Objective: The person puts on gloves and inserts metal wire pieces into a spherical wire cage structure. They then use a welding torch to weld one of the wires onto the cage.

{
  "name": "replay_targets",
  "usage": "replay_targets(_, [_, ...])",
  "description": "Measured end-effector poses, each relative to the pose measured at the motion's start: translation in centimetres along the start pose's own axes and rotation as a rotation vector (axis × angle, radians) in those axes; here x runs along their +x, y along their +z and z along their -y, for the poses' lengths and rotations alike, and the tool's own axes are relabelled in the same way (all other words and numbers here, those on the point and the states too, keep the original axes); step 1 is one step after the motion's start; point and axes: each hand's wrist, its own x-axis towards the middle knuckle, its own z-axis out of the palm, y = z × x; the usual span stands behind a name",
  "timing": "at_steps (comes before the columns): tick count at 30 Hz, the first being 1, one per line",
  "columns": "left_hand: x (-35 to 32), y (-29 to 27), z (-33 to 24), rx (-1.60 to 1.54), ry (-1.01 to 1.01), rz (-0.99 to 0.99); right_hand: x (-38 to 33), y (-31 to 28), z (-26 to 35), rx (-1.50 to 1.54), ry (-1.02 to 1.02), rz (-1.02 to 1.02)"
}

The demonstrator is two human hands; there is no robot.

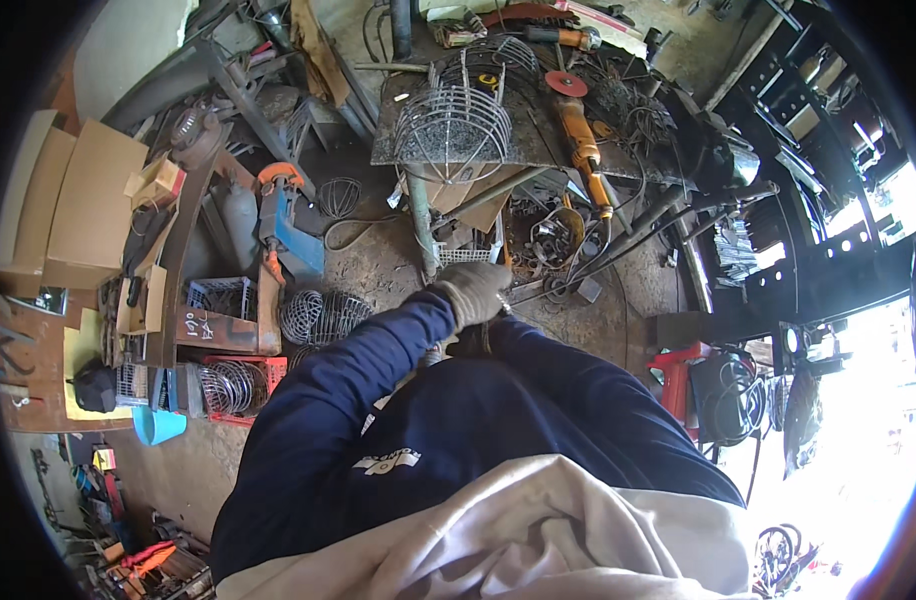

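Note:
My left hand (473, 290), in a grey-tan work glove, is closed in front of my body. A thin dark rod (550, 290) runs from its fingertips toward the upper right. My right hand (470, 342) is close below the left, mostly hidden by it and my sleeves; its fingers cannot be made out. Ahead, a round wire cage (454, 125) of bent metal rods rests at the near edge of a dark metal worktable (523, 140). An orange angle grinder (580, 140) with a red disc lies on the table's right side, its handle past the edge.
Another orange grinder (563, 37) lies at the table's back. Below the table stands a bin of metal scraps (556, 238). At left are a blue-and-orange cut-off machine (290, 225), wire guards (323, 315) on the floor and a red crate (276, 372). Steel racking (808, 270) stands at right.

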Motion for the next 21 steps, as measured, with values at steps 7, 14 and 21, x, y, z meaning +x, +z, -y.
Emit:
replay_targets(7, [-0.8,-1.4,-6.7,0.146,0.100,0.005,-2.3,-1.4,-2.1,-0.066,0.070,0.046])
replay_targets(14, [-3.2,0.2,-1.7,0.298,-0.249,0.231,-0.1,-2.7,-3.5,-0.311,0.147,0.305])
replay_targets(21, [-2.0,0.1,-2.8,-0.165,-0.132,0.014,2.8,0.3,-9.6,0.108,0.019,-0.170])
